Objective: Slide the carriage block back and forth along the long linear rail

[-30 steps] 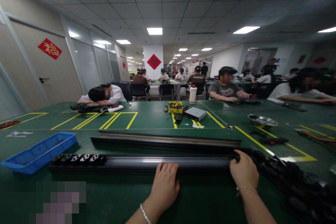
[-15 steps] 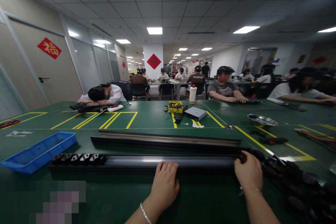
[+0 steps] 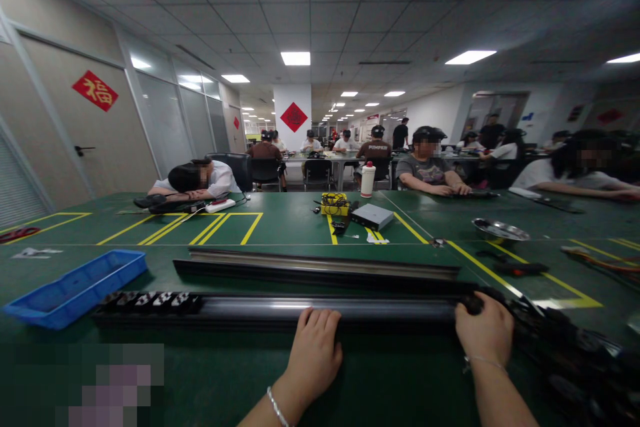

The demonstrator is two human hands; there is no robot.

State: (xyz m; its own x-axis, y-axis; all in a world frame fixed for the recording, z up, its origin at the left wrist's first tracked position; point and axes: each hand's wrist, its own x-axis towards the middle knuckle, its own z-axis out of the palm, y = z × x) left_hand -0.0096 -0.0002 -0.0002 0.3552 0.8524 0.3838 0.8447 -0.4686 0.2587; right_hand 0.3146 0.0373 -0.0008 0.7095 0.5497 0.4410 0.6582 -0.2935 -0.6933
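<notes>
A long black metal rail [image 3: 320,307] lies across the green table in front of me. At its left end sits a row of several small black parts with shiny metal pieces [image 3: 163,300]. My left hand [image 3: 316,347] grips the rail near its middle, fingers over its top and thumb on the near side. At the rail's right end, my right hand [image 3: 484,330] has its fingers closed on a small dark round part [image 3: 471,305], mostly covered by the fingers. Beside that hand, a heap of black parts [image 3: 575,347] spreads to the right.
A second rail [image 3: 320,270] lies just behind the first. A blue tray [image 3: 123,265] stands at the left. Farther back are a grey box [image 3: 373,216], a yellow block with cables [image 3: 334,203], a white bottle [image 3: 367,180] and a metal bowl [image 3: 500,230]. Several people sit around.
My right hand has shifted slightly right along the rail's end with the small dark part. My left hand has stayed in place on the rail.
</notes>
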